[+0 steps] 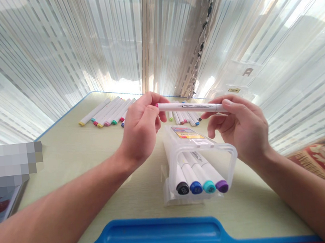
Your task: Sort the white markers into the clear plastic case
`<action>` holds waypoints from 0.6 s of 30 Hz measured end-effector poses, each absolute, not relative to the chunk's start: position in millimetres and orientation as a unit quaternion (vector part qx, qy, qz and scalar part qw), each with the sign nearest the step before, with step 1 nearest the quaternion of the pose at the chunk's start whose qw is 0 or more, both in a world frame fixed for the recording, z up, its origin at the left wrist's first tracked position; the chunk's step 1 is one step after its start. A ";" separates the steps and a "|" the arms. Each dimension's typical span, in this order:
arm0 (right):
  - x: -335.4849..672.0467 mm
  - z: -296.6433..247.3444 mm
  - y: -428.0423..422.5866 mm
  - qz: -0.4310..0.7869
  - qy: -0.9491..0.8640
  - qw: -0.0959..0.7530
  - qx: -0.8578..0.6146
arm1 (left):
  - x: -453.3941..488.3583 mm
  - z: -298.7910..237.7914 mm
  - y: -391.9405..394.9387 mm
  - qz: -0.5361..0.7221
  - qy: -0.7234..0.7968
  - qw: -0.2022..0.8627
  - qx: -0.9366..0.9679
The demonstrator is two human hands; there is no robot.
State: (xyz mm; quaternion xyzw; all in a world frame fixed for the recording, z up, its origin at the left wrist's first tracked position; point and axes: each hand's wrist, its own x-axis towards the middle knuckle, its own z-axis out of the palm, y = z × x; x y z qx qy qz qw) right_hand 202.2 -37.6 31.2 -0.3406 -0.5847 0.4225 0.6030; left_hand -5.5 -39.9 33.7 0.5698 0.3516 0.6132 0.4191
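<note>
In the middle of the frame, slightly above centre, I have one white marker (190,106), lying almost level in the air between my two hands, over the far part of a clear case (233,156). My left grip (142,127) pinches its left end, where a little pink shows beside the thumb, and my right grip (240,125) pinches the right end between thumb and fingers, the lower fingers being curled loosely. I judge that this marker is light and stiff, with a smooth barrel which could roll or slip a little, but it does not look fragile; the good place to take hold seems to be the middle of the barrel, or both ends, as now. The case looks thin and somewhat flexible, so I would hold it by its side walls and not press the rim. As for the counting: one marker in my hands, one case in the lower centre, and in it four markers (196,168) visible, with black, blue, turquoise and purple ends. On the desk (81,153), left of the upper centre, lies a row of loose markers (109,113), at least seven; behind the case is a second group (191,118), at least five, partly covered, so I cannot tell the exact number
</note>
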 end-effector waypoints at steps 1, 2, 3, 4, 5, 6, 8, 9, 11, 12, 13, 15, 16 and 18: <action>202.1 31.1 -37.5 0.423 -0.584 0.604 -0.339 | -5.4 33.6 -39.8 0.613 0.351 0.419 0.570; 202.1 31.0 -37.4 0.424 -0.583 0.605 -0.337 | -5.3 33.6 -39.9 0.613 0.351 0.420 0.570; 202.0 31.0 -37.3 0.426 -0.582 0.606 -0.336 | -5.2 33.4 -39.9 0.613 0.351 0.420 0.570; 202.0 30.9 -37.3 0.427 -0.581 0.606 -0.336 | -5.2 33.3 -40.0 0.612 0.351 0.421 0.570; 202.0 30.8 -37.4 0.428 -0.580 0.606 -0.336 | -5.1 33.2 -40.1 0.612 0.352 0.421 0.570; 202.0 30.8 -37.4 0.429 -0.580 0.607 -0.335 | -5.0 33.2 -40.3 0.612 0.352 0.421 0.569; 202.2 30.6 -37.6 0.428 -0.581 0.607 -0.333 | -5.0 33.2 -40.5 0.612 0.353 0.421 0.568; 202.3 30.5 -37.7 0.428 -0.581 0.608 -0.331 | -5.0 33.3 -40.7 0.613 0.352 0.422 0.568; 202.6 30.2 -37.8 0.427 -0.582 0.608 -0.330 | -5.0 33.5 -40.8 0.613 0.352 0.423 0.567; 202.7 30.1 -37.7 0.426 -0.582 0.609 -0.330 | -5.0 33.6 -40.8 0.613 0.352 0.424 0.566; 202.8 30.1 -37.6 0.426 -0.582 0.609 -0.330 | -4.9 33.7 -40.8 0.613 0.352 0.424 0.566; 202.9 30.1 -37.4 0.426 -0.581 0.610 -0.331 | -4.6 33.7 -40.8 0.613 0.352 0.424 0.566; 202.9 30.1 -37.3 0.427 -0.580 0.610 -0.331 | -4.5 33.7 -40.7 0.613 0.352 0.424 0.566; 202.9 30.3 -37.2 0.427 -0.580 0.608 -0.333 | -4.2 33.7 -40.6 0.613 0.352 0.424 0.566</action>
